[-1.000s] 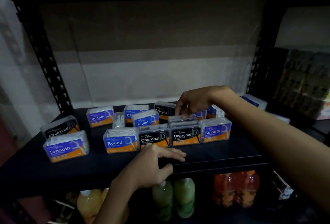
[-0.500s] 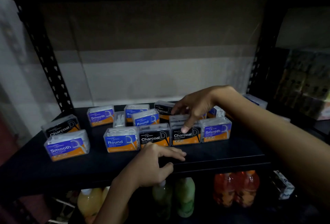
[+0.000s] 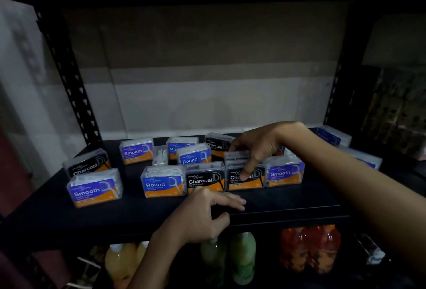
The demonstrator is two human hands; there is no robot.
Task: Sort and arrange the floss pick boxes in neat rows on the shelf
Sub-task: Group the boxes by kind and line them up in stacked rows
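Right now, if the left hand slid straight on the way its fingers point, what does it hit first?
Probably nothing soon. The left hand lies flat on the shelf edge, fingers pointing right along the bare front strip. The Charcoal box under the right hand sits behind that line, though depth is unclear.

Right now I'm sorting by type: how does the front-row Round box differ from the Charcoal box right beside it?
The Round box has a blue and orange label; the Charcoal box has a black and orange one. White picks show through the Round box's clear top, while the Charcoal box's top looks dark. Both stand upright, labels forward, side by side on the shelf, and look alike in size and shape.
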